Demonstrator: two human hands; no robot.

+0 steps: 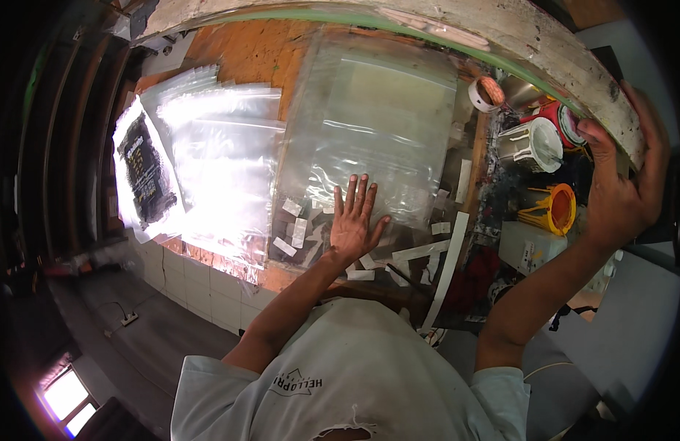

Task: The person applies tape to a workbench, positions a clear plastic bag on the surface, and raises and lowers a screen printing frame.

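Note:
My left hand (353,226) lies flat with its fingers spread. It presses on the lower edge of a clear plastic zip bag (384,147), which is spread over a glass-like sheet on the wooden table. Far to the right, my right hand (625,192) grips the end of a long pale wooden frame (553,59). Its thumb is on the near side and its fingers wrap over the top. The frame, with a green inner edge, arches across the far side above the table. Short strips of white tape (299,234) are stuck around the bag's near edge.
Overlapping clear bags (230,162) lie on the left, beside a white sheet with a black print (145,173). On the right stand a white paint-streaked cup (535,147), an orange one (557,209), a red can (564,121) and a tape roll (487,94).

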